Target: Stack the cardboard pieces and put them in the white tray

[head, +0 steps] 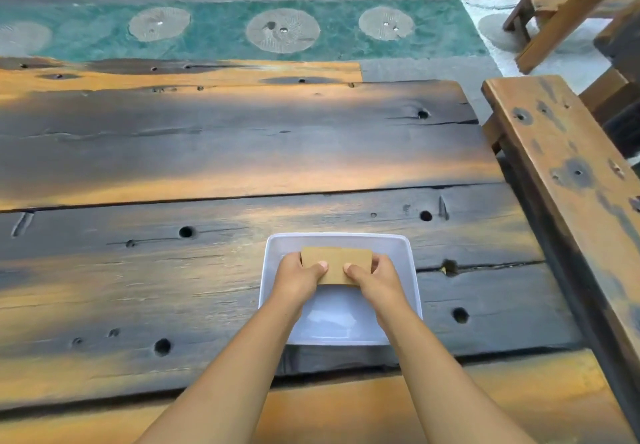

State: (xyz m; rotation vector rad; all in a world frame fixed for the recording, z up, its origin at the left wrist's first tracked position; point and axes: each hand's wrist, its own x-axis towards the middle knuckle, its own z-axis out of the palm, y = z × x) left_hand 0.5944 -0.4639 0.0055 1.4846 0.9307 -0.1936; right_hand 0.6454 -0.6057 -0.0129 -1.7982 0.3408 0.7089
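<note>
A stack of brown cardboard pieces (335, 260) is held over the far half of the white tray (337, 239). My left hand (298, 275) grips its left end, thumb on top. My right hand (372, 277) grips its right end the same way. Whether the stack touches the tray floor I cannot tell. The white tray sits on the wooden table near its front edge, right of centre.
The dark and orange plank table (207, 152) has knot holes and gaps between boards. A wooden bench (568, 180) runs along the right side. Beyond the table lie a green floor strip with round stone discs (282, 29) and more wooden furniture (561, 0).
</note>
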